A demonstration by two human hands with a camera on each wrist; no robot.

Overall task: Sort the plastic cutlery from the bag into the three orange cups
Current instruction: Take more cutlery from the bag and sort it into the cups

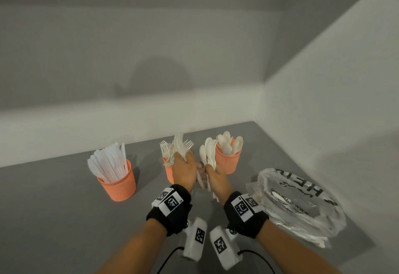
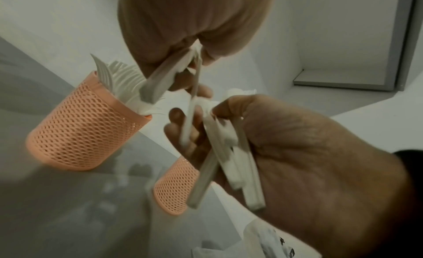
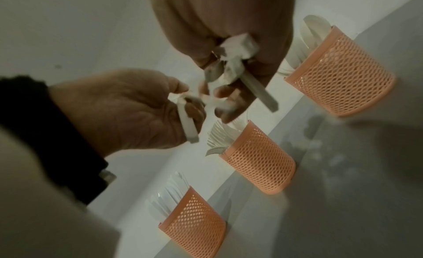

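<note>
**Two full hands above the cups**

From the head camera, our left hand (image 1: 182,169) clenches a bundle of forks (image 1: 180,147) over the middle cup (image 1: 169,173); our right hand (image 1: 214,176) grasps spoons (image 1: 207,155) beside the spoon cup (image 1: 227,159). The bag (image 1: 302,202) lies right on the table (image 1: 54,209).

At the left wrist, handles cross between the hands; pulling apart could snag one loose.

At the right wrist, blur hides details.

orange mesh cups: 3 (knife cup (image 1: 118,184), fork cup (image 1: 169,173), spoon cup (image 1: 227,159)) | hands: 2 (left hand (image 1: 183,171), right hand (image 1: 217,177)) | held cutlery bundles: 2 | plastic bag (image 1: 302,202): 1 | wrist cameras: 2 | individual cutlery pieces: too overlapped to count
</note>
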